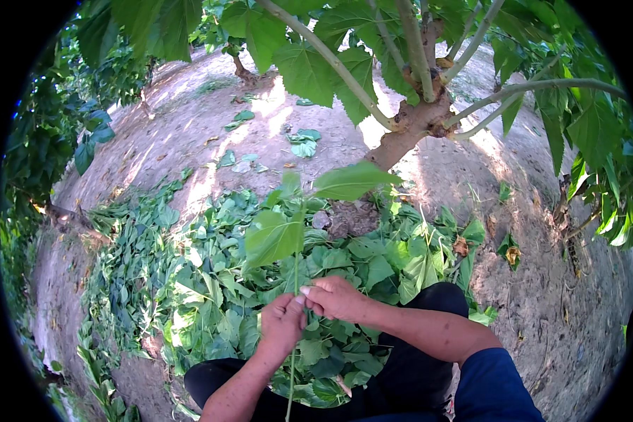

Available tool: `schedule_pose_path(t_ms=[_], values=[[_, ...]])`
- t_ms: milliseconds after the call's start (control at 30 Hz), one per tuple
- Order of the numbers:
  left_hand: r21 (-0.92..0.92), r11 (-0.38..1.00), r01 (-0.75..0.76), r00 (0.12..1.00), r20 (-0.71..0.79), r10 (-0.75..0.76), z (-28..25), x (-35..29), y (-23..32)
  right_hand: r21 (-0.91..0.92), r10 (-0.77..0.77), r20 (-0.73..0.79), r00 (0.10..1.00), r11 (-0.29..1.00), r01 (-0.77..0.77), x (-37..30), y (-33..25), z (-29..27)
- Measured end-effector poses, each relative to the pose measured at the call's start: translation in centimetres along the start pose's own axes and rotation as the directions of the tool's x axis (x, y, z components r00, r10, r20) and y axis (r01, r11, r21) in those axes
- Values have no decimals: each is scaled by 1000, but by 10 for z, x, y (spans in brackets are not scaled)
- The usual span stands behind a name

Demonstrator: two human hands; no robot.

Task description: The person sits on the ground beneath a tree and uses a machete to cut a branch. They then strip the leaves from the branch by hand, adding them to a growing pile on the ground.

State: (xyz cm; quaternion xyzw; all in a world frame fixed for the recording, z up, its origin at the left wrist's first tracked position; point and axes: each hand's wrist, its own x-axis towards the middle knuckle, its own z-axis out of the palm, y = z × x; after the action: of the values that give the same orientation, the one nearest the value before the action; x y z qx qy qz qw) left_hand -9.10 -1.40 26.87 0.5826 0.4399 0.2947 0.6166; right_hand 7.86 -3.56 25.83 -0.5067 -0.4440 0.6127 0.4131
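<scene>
My left grip (283, 320) pinches the thin green stem (292, 373) between thumb and bent fingers, and my right grip (334, 297) pinches it just beside, thumbs nearly touching; exactly what lies between my right fingertips is too small to tell. Holding this close together, I judge, steadies something so slender. The stem stands roughly upright over the near edge of the leaf pile (225, 302), its lower part running down toward my lap, its broad leaves (274, 238) above my fingers, probably keeping them unobstructed. The pile covers the ground (541, 330) within easy reach, spreading leftward; by its far edge the tree trunk (416, 125) leans right
</scene>
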Motion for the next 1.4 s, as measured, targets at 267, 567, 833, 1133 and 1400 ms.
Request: schedule_pose_path(t_ms=[267,567,833,1133,1400], values=[[-86,993,79,991,116,-68,-1,-13,9,166,-81,-152,985,980,106,30,6,-35],[-265,949,170,959,268,-96,8,-22,7,264,-126,-361,924,937,231,33,-8,-48],[-402,891,212,938,339,-70,9,-28,16,282,-98,-425,900,930,235,39,-5,-51],[-489,846,211,938,345,-35,3,-30,11,-96,-234,-516,824,972,217,40,-7,-52],[-481,857,183,960,277,-49,3,-17,1,-722,-507,-380,774,686,95,37,1,-64]])
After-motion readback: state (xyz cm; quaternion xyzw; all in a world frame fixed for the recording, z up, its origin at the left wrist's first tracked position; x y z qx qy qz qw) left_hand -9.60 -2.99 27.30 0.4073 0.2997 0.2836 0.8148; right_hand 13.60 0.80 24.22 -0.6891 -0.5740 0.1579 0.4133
